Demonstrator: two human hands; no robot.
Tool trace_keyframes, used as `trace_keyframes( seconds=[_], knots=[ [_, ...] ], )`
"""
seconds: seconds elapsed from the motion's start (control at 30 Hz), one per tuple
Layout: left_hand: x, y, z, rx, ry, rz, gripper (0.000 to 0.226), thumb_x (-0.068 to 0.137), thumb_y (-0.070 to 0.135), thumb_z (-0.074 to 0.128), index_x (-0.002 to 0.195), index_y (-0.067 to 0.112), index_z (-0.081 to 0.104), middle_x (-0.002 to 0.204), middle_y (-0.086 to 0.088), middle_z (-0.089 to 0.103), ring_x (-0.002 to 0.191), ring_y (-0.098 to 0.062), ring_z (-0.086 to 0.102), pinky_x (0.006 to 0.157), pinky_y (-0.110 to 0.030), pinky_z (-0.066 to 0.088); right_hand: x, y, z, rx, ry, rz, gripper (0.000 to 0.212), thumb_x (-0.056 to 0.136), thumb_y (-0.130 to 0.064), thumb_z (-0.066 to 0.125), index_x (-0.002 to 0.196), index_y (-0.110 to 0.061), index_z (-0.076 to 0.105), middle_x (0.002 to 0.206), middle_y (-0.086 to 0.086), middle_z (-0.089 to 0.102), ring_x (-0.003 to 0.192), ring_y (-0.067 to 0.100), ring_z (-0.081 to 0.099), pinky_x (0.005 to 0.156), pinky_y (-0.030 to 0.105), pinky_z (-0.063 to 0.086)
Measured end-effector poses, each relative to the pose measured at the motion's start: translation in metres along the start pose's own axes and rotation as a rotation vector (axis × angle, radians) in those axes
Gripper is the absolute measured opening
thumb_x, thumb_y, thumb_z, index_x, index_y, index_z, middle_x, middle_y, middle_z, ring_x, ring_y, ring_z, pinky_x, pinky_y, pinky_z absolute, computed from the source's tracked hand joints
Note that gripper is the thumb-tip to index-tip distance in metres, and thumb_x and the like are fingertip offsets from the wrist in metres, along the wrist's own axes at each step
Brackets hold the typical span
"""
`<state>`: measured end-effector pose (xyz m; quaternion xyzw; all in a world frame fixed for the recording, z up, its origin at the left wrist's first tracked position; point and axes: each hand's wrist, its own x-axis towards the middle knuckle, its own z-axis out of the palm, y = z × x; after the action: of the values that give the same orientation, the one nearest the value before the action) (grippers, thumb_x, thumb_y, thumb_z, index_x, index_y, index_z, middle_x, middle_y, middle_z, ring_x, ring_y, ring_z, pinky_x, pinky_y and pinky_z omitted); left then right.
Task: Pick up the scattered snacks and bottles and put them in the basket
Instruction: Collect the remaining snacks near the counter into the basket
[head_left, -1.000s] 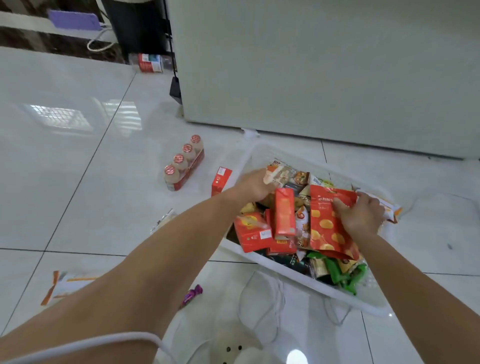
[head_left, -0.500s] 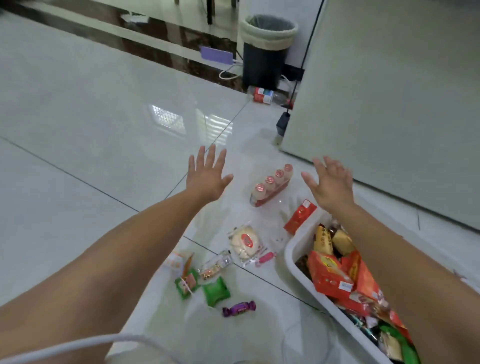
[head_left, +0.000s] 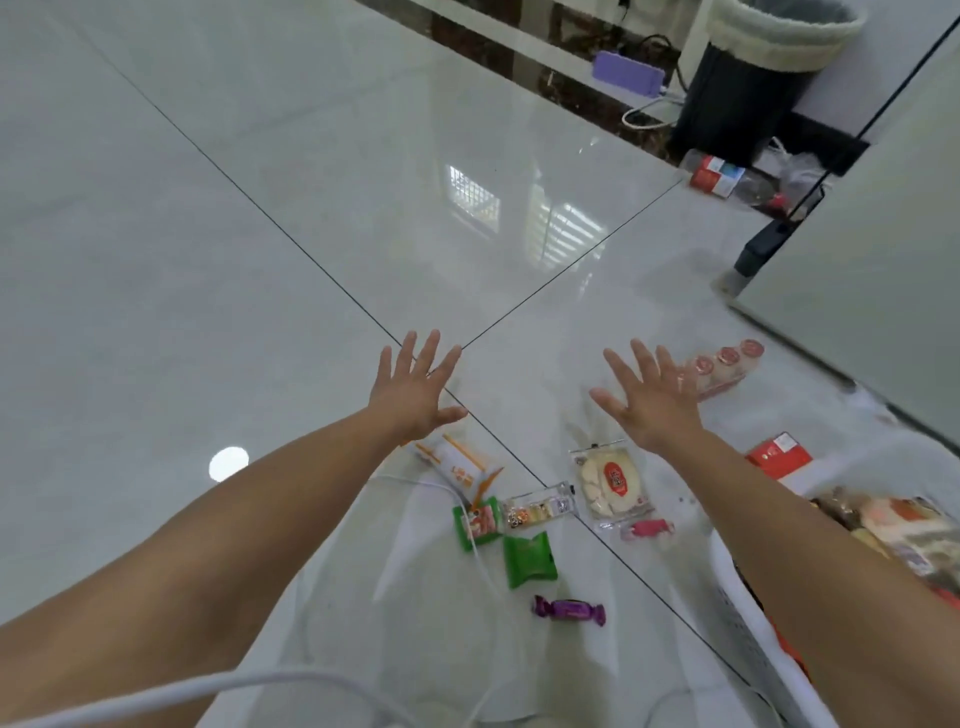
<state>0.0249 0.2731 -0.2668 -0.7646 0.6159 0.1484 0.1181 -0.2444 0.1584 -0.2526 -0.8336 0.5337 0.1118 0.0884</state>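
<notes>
My left hand (head_left: 415, 392) and my right hand (head_left: 652, 397) are stretched forward above the floor, fingers spread, holding nothing. Below them lie scattered snacks: an orange-and-white packet (head_left: 457, 465), a clear pack of round crackers (head_left: 612, 483), a clear small pack (head_left: 540, 505), two green packets (head_left: 530, 560), a pink sweet (head_left: 647, 529) and a purple sweet (head_left: 569, 610). A row of small red-capped bottles (head_left: 722, 366) lies just beyond my right hand. A red carton (head_left: 778, 454) sits beside the white basket (head_left: 753, 623), which holds several snacks at the lower right.
A black bin (head_left: 753, 83) with a pale liner stands at the back right, with a fallen bottle (head_left: 719, 176) and a purple power strip (head_left: 628, 73) near it. A pale cabinet side (head_left: 883, 291) rises at the right. White cables (head_left: 156, 696) cross the near floor.
Both hands left the basket, where they held snack packets, and now reach open over the floor. My view has swung left, away from the basket toward the scattered snacks.
</notes>
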Motion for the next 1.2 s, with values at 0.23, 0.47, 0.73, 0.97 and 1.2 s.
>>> trace_keyframes(
  seconds=[0.23,0.47,0.73,0.97,1.2],
  knots=[
    [-0.011,-0.012,0.035,0.127,-0.107,0.129,0.086,0.089,0.063,0.04,0.149,0.033,-0.013,0.157,-0.002,-0.024,0.144,-0.028,-0.022,0.115,-0.049,-0.01,-0.008,-0.01,0.056,-0.047,-0.247,-0.103,0.09,0.075,-0.081,0.027,0.149,-0.04,-0.006,0.159,-0.003,-0.015,0.147,0.027,-0.011,0.117,0.054,-0.006],
    [-0.009,-0.006,0.05,0.252,-0.151,0.205,0.076,0.094,0.051,0.043,0.151,0.031,-0.003,0.158,-0.005,-0.021,0.145,-0.029,-0.02,0.117,-0.049,-0.008,-0.017,0.003,0.077,-0.019,-0.38,-0.098,0.105,0.07,-0.041,0.076,0.149,-0.035,0.008,0.156,0.001,0.011,0.141,0.028,0.017,0.109,0.046,0.029],
    [0.002,0.002,0.059,0.273,-0.091,0.202,0.054,0.093,0.042,0.05,0.139,0.018,0.034,0.16,-0.009,-0.01,0.146,-0.031,-0.011,0.116,-0.049,-0.007,-0.012,0.001,0.079,-0.195,-0.244,-0.061,0.08,0.066,-0.05,0.075,0.129,-0.017,0.039,0.129,0.004,0.043,0.125,0.023,0.037,0.105,0.036,0.028],
    [0.004,0.007,0.053,0.29,-0.038,0.214,0.053,0.095,0.035,0.049,0.14,0.011,0.035,0.159,-0.011,0.008,0.147,-0.03,0.002,0.118,-0.045,-0.004,-0.015,0.005,0.066,-0.111,-0.262,0.048,0.066,0.069,-0.053,0.073,0.114,-0.016,0.043,0.11,0.003,0.063,0.107,0.023,0.057,0.088,0.034,0.035],
    [0.009,0.023,0.032,0.189,0.026,0.205,0.043,0.095,0.035,0.049,0.129,0.013,0.036,0.12,-0.01,0.057,0.112,-0.029,0.05,0.102,-0.041,0.031,-0.027,0.017,0.042,0.132,-0.158,0.19,0.058,0.075,-0.062,0.064,0.098,-0.015,0.039,0.108,0.007,0.061,0.101,0.027,0.059,0.069,0.03,0.037]
  ],
)
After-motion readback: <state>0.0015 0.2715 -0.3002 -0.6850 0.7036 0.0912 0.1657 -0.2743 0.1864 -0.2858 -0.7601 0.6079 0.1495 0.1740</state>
